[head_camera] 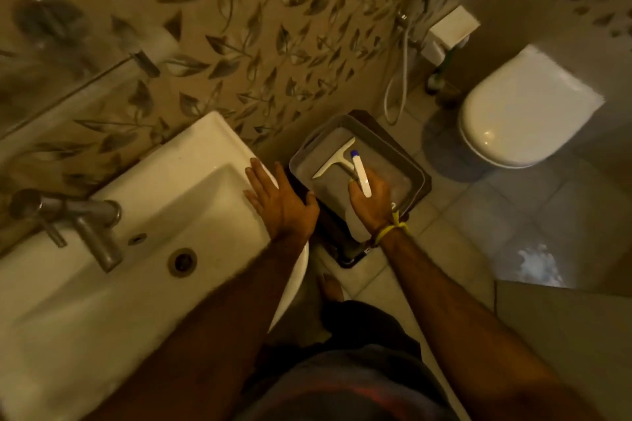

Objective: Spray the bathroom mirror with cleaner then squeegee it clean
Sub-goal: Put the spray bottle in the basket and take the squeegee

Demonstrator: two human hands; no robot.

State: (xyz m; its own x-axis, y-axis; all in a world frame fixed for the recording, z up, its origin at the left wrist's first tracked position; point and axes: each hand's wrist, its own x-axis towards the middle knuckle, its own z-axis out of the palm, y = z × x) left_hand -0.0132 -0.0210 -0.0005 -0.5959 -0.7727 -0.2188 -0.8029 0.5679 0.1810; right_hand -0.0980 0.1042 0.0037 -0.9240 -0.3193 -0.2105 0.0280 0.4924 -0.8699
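A grey tray (pixel 415 178) stands on a dark stand between the sink and the toilet. In it lies a white T-shaped squeegee (pixel 333 162). My right hand (pixel 371 203) reaches into the tray and is closed on a slim white spray bottle (pixel 361 176) with a blue tip; its fingertips are at the end of the squeegee's handle. My left hand (pixel 277 203) rests flat, fingers apart, on the right rim of the white sink (pixel 191 161). The mirror (pixel 44 27) shows blurred at the upper left, above a glass shelf.
A metal tap (pixel 89 225) sits at the sink's left side and a drain (pixel 182 261) in the basin. A white toilet (pixel 519 109) with its lid down stands at the right, and a hose sprayer (pixel 402 55) hangs on the leaf-patterned wall. Tiled floor lies below.
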